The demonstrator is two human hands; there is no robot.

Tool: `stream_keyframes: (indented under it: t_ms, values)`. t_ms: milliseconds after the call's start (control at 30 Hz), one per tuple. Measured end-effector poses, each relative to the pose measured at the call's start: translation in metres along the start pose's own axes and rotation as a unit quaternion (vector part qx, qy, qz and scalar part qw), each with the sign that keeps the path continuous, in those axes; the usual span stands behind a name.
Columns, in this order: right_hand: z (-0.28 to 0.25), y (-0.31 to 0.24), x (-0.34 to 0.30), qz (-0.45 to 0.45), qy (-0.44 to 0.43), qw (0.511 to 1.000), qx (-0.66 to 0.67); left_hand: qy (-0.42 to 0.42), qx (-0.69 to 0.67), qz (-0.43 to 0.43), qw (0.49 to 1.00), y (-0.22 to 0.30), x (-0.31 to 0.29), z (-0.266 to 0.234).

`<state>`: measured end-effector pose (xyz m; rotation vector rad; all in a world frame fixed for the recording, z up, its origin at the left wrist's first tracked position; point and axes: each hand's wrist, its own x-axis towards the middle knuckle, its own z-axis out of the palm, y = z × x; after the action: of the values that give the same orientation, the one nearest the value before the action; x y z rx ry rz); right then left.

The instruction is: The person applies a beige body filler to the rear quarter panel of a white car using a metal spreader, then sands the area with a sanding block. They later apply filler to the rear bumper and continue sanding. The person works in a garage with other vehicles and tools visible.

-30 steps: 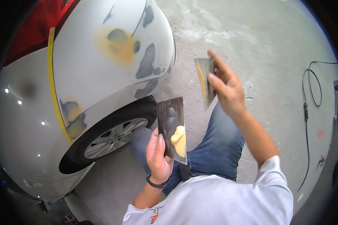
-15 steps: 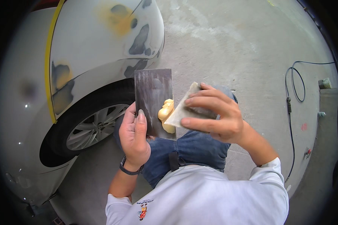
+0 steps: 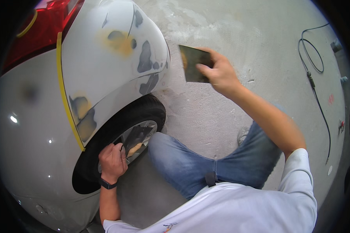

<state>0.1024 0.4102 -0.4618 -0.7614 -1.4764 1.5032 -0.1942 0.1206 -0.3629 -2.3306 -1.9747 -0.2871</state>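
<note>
My right hand (image 3: 221, 73) is raised beside the car's rear corner, fingers closed on a dark flat spreader (image 3: 195, 72). A smear of yellowish putty shows at the spreader's left edge. Low in front of the wheel, my left hand (image 3: 112, 162) grips a dark flat mixing plate (image 3: 139, 133). A lump of yellow putty (image 3: 135, 149) sits on that plate. The white car body (image 3: 116, 70) has dull grey sanded patches (image 3: 145, 57) and yellowish-orange patches (image 3: 122, 46) above the wheel arch.
Yellow masking tape (image 3: 62, 85) runs down the body next to the red tail light (image 3: 39, 35). The black tyre (image 3: 85, 178) is close to my left hand. A dark hose (image 3: 318, 99) lies on the concrete floor (image 3: 206, 112) at right. My jeans-clad knees are spread below.
The spreader has left the plate; my right hand has lifted it up and away toward the car's corner. My left hand has lowered the plate leftward, in front of the wheel. My view has shifted.
</note>
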Motion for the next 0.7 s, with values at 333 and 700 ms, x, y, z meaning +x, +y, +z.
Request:
stream_keyframes:
  t_ms: [333, 700]
  values:
    - [0.100, 0.017, 0.073, -0.216, 0.130, 0.964, -0.084, -0.099, 0.113, 0.073, 0.986, -0.073, -0.017, -0.036]
    - [0.144, 0.033, 0.000, -0.284, 0.186, 0.934, -0.111, -0.095, 0.070, 0.059, 0.991, -0.076, -0.024, -0.038]
